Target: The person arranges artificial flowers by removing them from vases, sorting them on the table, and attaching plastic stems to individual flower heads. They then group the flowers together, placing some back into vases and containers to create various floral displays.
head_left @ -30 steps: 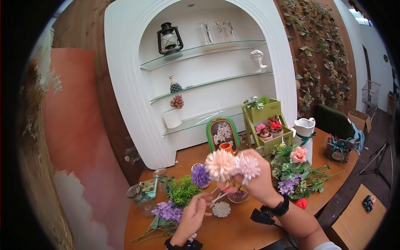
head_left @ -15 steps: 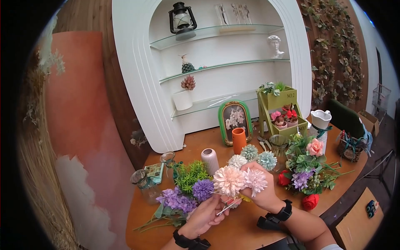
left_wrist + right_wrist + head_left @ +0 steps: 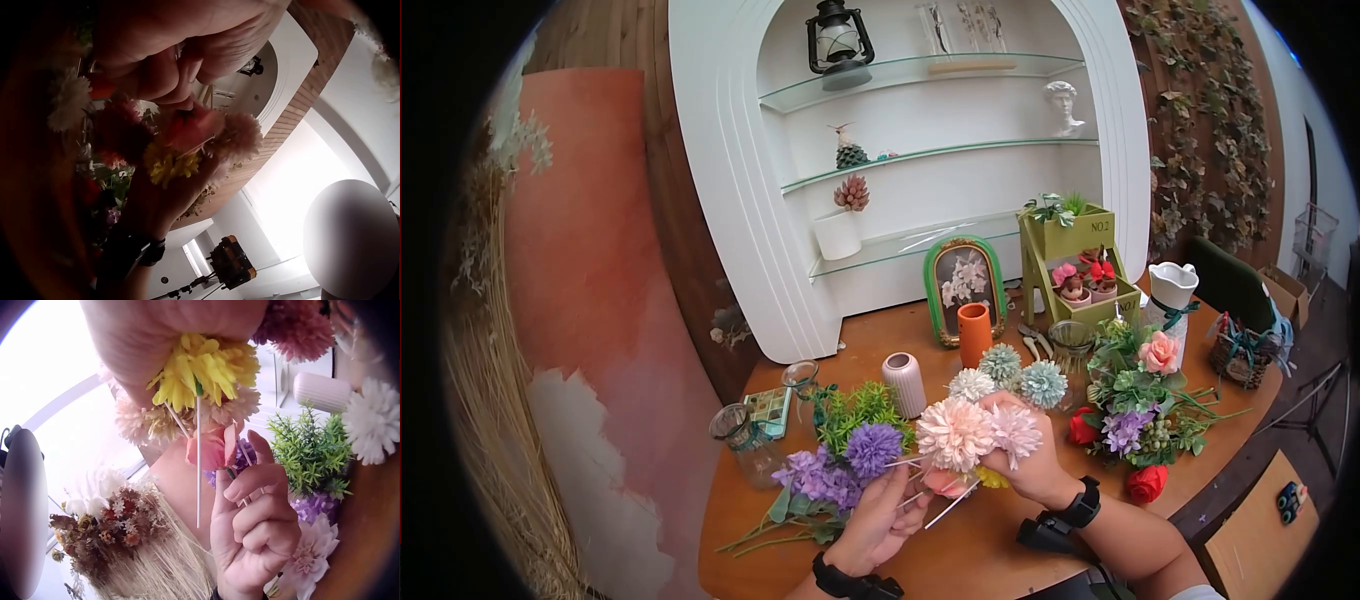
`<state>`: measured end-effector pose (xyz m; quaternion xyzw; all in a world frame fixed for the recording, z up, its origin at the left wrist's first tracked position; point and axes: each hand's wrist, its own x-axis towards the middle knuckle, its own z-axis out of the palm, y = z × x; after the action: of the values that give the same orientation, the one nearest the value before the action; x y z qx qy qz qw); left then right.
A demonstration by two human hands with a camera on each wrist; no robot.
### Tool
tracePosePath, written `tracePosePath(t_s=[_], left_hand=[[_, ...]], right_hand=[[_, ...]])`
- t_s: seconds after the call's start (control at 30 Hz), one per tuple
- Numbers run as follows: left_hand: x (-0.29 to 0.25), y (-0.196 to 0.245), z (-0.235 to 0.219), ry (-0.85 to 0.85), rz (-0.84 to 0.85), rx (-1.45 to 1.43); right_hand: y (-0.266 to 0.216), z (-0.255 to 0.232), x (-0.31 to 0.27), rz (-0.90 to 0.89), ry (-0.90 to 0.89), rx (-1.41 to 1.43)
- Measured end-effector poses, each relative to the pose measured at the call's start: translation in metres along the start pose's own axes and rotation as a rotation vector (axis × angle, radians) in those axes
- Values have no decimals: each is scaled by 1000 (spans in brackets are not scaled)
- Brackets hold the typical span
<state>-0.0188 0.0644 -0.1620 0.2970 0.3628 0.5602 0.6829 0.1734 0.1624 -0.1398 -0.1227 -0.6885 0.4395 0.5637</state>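
While a pale peach pompom flower [image 3: 954, 435], a pale pink pompom flower [image 3: 1013, 432] and a bright yellow, many-petalled flower [image 3: 206, 369] are held above the brown wooden table [image 3: 980, 545], my right hand [image 3: 1030, 465] grips them as one bunch, fingers curled close by the heads. Thin white stems [image 3: 199, 462] project from it. At the bunch's edge, my left hand [image 3: 883, 520] has its fingers curled and pinches a coral-pink rose [image 3: 209, 449] just beneath the bloom; contact between rose and bunch cannot be confirmed.

I judge the step in hand to be bringing stems together; the next move calls for a steady right grip and stems aligned by the left.

Beside my left hand sits a round purple pompom flower [image 3: 874, 448]; behind stand a pale pink ribbed vase [image 3: 903, 385] and an orange cylindrical vase [image 3: 975, 338].
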Motion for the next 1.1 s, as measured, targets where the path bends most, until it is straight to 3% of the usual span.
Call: tracePosePath(t_s=[0.3, 0.4, 0.47, 0.5, 0.57, 0.7, 0.87, 1.1], left_hand=[[-2, 5, 7, -68, 44, -65], [-1, 3, 8, -8, 2, -76], [4, -1, 6, 71, -43, 206], [3, 0, 7, 71, -44, 206], [0, 3, 12, -53, -78, 271], [-1, 2, 11, -80, -85, 257], [5, 0, -6, -267, -124, 116], [5, -2, -3, -174, -106, 42]], right_hand=[[9, -4, 0, 41, -6, -49], [7, -3, 1, 39, -15, -51], [6, -1, 1, 48, -22, -26], [5, 0, 0, 37, -13, -13], [4, 0, 0, 26, -3, 1], [2, -2, 2, -81, -28, -126], [4, -3, 3, -132, -26, -205], [13, -3, 1, 11, 26, 39]])
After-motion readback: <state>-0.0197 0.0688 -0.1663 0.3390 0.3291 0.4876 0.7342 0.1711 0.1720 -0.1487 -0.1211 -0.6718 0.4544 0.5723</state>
